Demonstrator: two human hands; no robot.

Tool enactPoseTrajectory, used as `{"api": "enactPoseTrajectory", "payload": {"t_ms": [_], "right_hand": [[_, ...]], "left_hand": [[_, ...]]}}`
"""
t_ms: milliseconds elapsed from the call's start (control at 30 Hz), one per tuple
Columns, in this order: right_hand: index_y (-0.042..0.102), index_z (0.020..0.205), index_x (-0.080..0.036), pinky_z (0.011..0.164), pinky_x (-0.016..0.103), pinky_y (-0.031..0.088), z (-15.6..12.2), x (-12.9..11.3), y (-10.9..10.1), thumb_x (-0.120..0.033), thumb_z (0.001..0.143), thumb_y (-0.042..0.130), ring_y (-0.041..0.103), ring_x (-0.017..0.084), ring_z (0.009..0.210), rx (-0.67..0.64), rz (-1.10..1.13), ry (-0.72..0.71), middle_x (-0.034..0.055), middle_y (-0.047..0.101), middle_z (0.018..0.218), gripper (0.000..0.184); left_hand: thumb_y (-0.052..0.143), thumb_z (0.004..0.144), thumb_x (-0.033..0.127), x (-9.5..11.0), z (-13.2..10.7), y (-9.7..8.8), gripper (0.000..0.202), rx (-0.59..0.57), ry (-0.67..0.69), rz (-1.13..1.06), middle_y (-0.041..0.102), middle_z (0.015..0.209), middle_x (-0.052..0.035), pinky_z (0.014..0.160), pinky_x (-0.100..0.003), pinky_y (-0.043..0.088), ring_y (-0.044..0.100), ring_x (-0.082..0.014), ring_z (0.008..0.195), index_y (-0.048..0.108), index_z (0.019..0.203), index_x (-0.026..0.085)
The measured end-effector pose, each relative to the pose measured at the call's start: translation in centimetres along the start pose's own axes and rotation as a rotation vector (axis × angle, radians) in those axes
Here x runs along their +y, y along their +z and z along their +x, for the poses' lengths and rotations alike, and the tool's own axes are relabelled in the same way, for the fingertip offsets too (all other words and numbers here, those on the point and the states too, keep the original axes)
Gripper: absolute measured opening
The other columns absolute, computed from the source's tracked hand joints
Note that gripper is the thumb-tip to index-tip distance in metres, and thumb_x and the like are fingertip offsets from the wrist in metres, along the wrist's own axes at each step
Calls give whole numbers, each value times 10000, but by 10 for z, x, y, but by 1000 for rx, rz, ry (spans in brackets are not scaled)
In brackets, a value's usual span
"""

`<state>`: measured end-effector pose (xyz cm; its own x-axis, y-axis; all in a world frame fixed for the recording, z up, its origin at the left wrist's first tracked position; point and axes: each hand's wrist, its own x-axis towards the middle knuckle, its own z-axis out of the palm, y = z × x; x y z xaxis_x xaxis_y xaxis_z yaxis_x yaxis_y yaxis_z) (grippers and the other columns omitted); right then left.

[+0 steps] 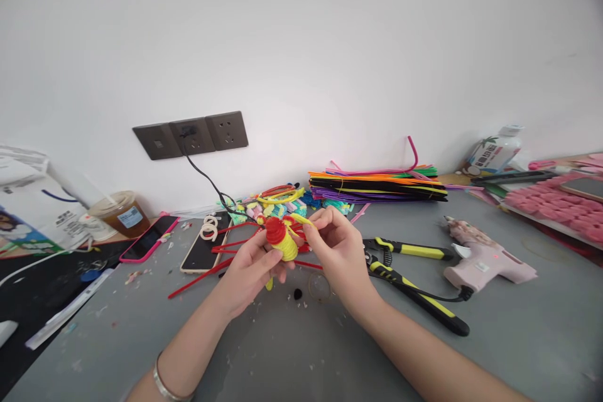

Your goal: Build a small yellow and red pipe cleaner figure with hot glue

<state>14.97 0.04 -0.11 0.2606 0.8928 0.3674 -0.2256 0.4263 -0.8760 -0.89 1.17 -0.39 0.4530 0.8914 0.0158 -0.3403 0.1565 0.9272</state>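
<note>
My left hand (257, 270) is closed around a small coiled figure (285, 244) made of pipe cleaner, with a red top and a yellow body. Between the thumb and fingers of my right hand (342, 257) is pinched a yellow pipe cleaner (301, 220), whose other end runs to the red top. Red pipe cleaners (200, 277) stretch out behind and beside my left hand on the grey table. Just below the hands lies a small black pompom-like ball (298, 294).
Right of my hands lie yellow-black pliers (414, 292) and a pink glue gun (485, 257). A bundle of coloured pipe cleaners (377, 187) rests against the wall. Two phones (148, 239) and a drink cup (120, 213) stand left. Pink pieces (560, 204) fill the far right.
</note>
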Motion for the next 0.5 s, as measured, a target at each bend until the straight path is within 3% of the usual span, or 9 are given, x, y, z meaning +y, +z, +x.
{"api": "enactPoseTrajectory", "payload": {"t_ms": [133, 233, 333, 500], "right_hand": [[532, 735, -227, 555, 247, 427, 4, -1, -4, -410, 793, 758, 468, 128, 625, 28, -15, -8, -28, 514, 709, 297], [606, 807, -231, 597, 262, 457, 5, -2, -6, -419, 805, 758, 528, 145, 670, -3, -20, -5, -10, 562, 748, 241], [664, 822, -243, 645, 291, 497, 3, -3, -6, -410, 805, 762, 593, 178, 733, -48, -34, -26, 19, 635, 796, 195], [710, 785, -251, 701, 324, 533, 0, -2, -6, -342, 823, 754, 627, 212, 823, -135, -5, -113, 46, 663, 819, 108]], "left_hand": [[823, 731, 194, 5, 0, 0, 239, 86, 122, 147, 736, 973, -105, 573, -239, 529, 646, -163, 712, 747, 956, 168], [823, 716, 130, 11, -1, -1, 186, 108, 208, 259, 737, 1062, -114, 723, -242, 555, 670, -183, 870, 770, 889, 173], [842, 666, 75, 12, -1, -4, 208, 101, 251, 217, 739, 1075, -116, 862, -282, 548, 663, -229, 1025, 792, 837, 184], [828, 670, 59, 7, -1, -9, 212, 46, 303, 179, 722, 1096, -131, 833, -310, 559, 676, -238, 974, 807, 840, 185]]}}
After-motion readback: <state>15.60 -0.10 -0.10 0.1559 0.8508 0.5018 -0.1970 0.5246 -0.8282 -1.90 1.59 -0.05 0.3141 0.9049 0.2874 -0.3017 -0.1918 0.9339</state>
